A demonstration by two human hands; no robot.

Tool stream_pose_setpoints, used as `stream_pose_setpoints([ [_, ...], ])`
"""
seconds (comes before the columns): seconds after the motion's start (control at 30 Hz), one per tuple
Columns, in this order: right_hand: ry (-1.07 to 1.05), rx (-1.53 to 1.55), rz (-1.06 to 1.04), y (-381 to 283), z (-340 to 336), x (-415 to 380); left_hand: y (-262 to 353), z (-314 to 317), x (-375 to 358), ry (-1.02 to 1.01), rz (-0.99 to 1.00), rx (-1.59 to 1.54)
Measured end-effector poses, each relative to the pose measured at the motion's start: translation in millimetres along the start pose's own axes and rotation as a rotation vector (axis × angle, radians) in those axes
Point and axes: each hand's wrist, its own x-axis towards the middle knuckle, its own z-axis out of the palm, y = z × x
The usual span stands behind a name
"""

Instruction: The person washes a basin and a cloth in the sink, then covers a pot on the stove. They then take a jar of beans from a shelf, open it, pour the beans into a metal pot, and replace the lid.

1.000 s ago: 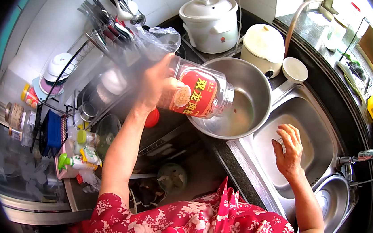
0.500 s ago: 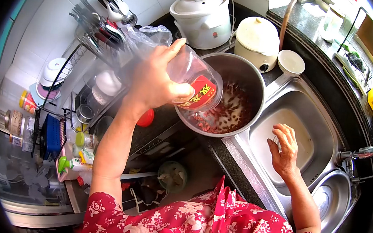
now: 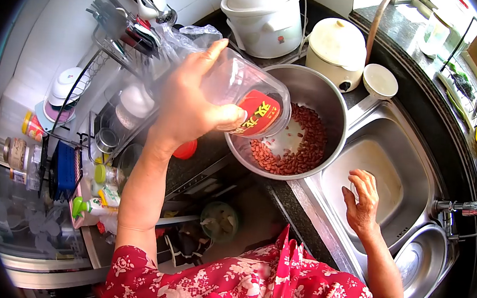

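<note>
My left hand (image 3: 194,101) is closed around a clear plastic jar (image 3: 239,80) with a red label and yellow characters. The jar tilts with its lower end over a deep metal pot (image 3: 338,124). Reddish beans or peanuts (image 3: 307,155) lie in the pot, heaped toward its near and right sides, with some pale bottom showing. No pieces can be made out inside the jar. Over the sink (image 3: 387,157), my right hand (image 3: 363,201) hangs with nothing in it, fingers loosely bent and thumb apart.
Behind the pot stand a white lidded cooker (image 3: 262,22), a cream cooker (image 3: 337,49) and a small white bowl (image 3: 380,81). A metal basin (image 3: 420,258) sits beside the faucet (image 3: 465,206). Racks with utensils fill the left; a red lid (image 3: 185,149) lies near my left forearm.
The blurred pieces in the pot now lie still and distinct, mostly along its near and right sides. My left hand still holds the jar tilted. The view has shifted slightly.
</note>
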Motion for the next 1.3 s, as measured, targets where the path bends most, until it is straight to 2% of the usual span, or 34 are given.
stream_pose_setpoints([
  [0.1, -0.001, 0.005, 0.008, 0, 1, 1, -10, -1, 0, 0.080, 0.011, -0.081],
  [0.37, -0.015, 0.000, 0.005, 1, 6, 3, -7, -5, 11, 0.051, -0.090, -0.178],
  [0.47, -0.023, 0.003, -0.001, -2, 8, 5, 21, -2, 25, -0.184, 0.187, 0.096],
  [0.5, -0.017, 0.009, -0.004, -2, 9, 4, 25, 9, 28, -0.216, 0.205, 0.199],
  [0.53, -0.012, 0.015, -0.008, -2, 10, 4, 27, 22, 30, -0.233, 0.147, 0.275],
  [0.57, -0.010, 0.018, -0.013, -2, 10, 5, 33, 30, 34, -0.296, -0.050, 0.348],
  [0.63, -0.002, 0.017, 0.002, -4, 10, 2, 36, 39, 36, -0.241, 0.001, 0.359],
  [0.7, 0.003, 0.014, 0.011, -2, 8, 0, 47, 42, 42, -0.332, -0.046, 0.398],
  [0.83, 0.032, 0.034, 0.041, 1, 3, -3, 46, 39, 55, -0.339, -0.087, 0.376],
  [0.9, 0.048, 0.032, 0.052, 5, 1, -5, 33, 30, 60, -0.232, -0.105, 0.347],
  [1.0, 0.060, 0.027, 0.068, 10, -3, -8, -7, 8, 55, -0.154, 0.167, 0.172],
  [1.07, 0.060, 0.025, 0.073, 12, -5, -11, -33, -7, 47, -0.181, 0.034, 0.076],
  [1.1, 0.052, 0.022, 0.067, 14, -5, -11, -58, -8, 38, -0.077, -0.029, -0.112],
  [1.17, 0.040, 0.025, 0.057, 15, -4, -12, -86, -7, 22, 0.030, -0.097, -0.295],
  [1.23, 0.023, 0.022, 0.074, 15, -2, -13, -99, -7, -1, 0.290, -0.487, -1.069],
  [1.3, 0.015, 0.036, 0.075, 11, 0, -12, -109, -10, -25, 0.154, -0.464, -1.325],
])
